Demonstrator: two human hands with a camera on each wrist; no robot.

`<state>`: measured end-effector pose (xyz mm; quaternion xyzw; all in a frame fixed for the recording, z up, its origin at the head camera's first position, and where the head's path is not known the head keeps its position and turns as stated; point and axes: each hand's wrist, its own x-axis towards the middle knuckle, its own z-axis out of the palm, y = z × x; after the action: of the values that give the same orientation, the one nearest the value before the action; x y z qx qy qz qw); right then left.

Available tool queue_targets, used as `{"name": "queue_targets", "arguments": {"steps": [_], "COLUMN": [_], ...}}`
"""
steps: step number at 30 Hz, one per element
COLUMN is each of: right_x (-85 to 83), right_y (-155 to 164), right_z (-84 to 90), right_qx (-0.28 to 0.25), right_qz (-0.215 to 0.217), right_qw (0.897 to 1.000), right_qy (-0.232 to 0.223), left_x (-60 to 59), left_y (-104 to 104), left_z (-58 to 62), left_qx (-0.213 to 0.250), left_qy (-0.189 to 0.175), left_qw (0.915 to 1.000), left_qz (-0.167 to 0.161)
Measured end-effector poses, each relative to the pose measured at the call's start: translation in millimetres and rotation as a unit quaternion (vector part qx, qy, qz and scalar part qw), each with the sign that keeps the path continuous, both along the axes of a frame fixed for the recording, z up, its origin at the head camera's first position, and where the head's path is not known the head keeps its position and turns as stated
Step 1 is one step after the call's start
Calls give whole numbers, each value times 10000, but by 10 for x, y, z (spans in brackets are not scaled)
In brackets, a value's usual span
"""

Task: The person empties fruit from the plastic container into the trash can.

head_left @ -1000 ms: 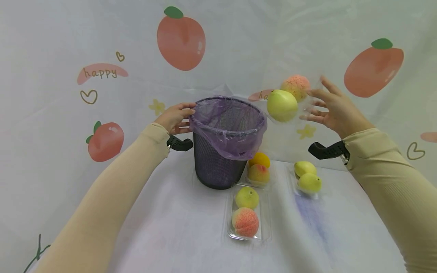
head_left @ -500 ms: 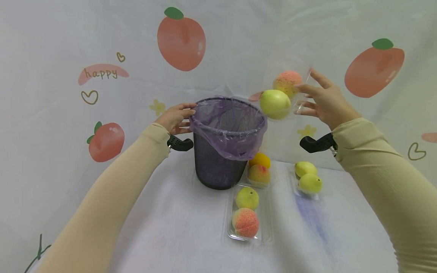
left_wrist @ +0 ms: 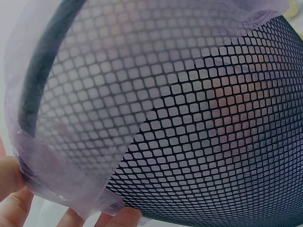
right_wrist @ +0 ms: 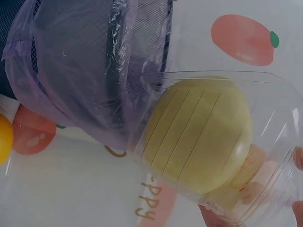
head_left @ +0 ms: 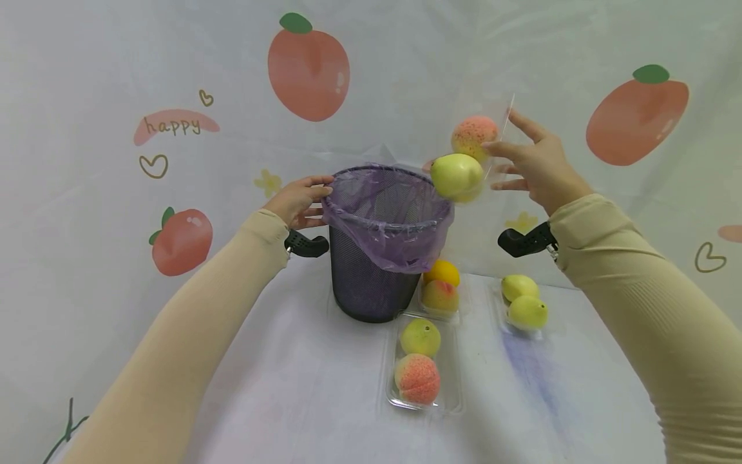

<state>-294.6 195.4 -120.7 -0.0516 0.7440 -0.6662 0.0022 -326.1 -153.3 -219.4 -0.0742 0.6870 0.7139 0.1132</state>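
Tipping: I judge right hand (head_left: 536,167) pinches clear fruit tray (head_left: 481,151) tilted at bin (head_left: 382,245) rim; left hand (head_left: 297,201) grips rim. Next: steeper tilt over opening.

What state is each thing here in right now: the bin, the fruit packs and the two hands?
Mesh bin: upright, open-topped, lined with a purple bag.
Left hand: grips the bin's rim.
Right hand: holds a clear pack in the air.
Held pack: tilted toward the bin, two fruits inside.
Near pack: flat on the table, two fruits.
Right pack: flat, two yellow fruits.
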Motion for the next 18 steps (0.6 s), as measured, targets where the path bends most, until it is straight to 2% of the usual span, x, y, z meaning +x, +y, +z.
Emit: {"name": "queue_targets", "arguments": {"steps": [8,18], "right_x": [-28,-28], "right_y": [-69,-152], "right_z": [53,66], "right_qx": [579,1371], "right_qz": [-184,-269], "right_qw": [9978,9883], "right_qy": [268,608], "left_x": [4,-2], "left_y": [-4,6], "left_z": [2,3], "left_qx": [-23,-16], "left_qy": [28,3], "left_qw": [10000,10000], "left_qz": [7,32]}}
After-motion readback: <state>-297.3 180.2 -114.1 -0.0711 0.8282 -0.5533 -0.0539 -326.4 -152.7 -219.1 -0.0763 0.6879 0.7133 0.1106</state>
